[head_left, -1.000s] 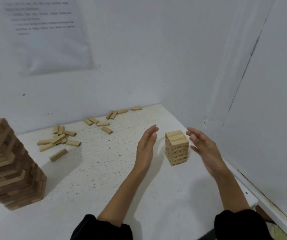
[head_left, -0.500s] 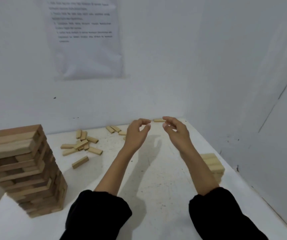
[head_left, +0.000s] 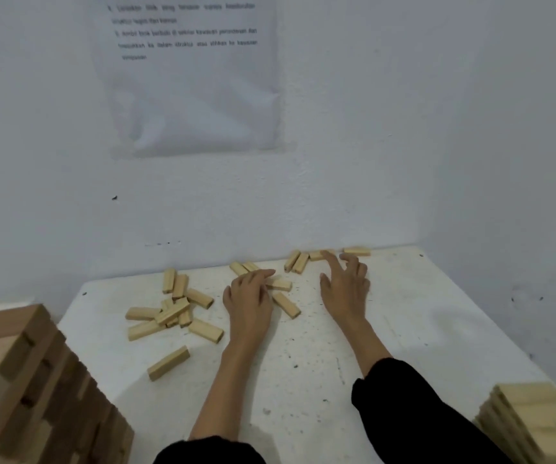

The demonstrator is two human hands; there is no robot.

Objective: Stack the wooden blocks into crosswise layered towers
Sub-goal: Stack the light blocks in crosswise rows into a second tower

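Blocks (head_left: 172, 311) lie scattered along the table's (head_left: 404, 329) far edge. Left hand (head_left: 250, 298) rests flat there, fingers loose over one block (head_left: 281, 284); right hand (head_left: 345, 286) spreads wide, forefinger on another. A tall tower (head_left: 18, 380) and a short tower (head_left: 531, 426) stand at the table's near corners.

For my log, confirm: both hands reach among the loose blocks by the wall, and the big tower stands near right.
The head view shows the big tower at the near left, not right. The left hand and right hand do reach among the loose blocks by the wall.
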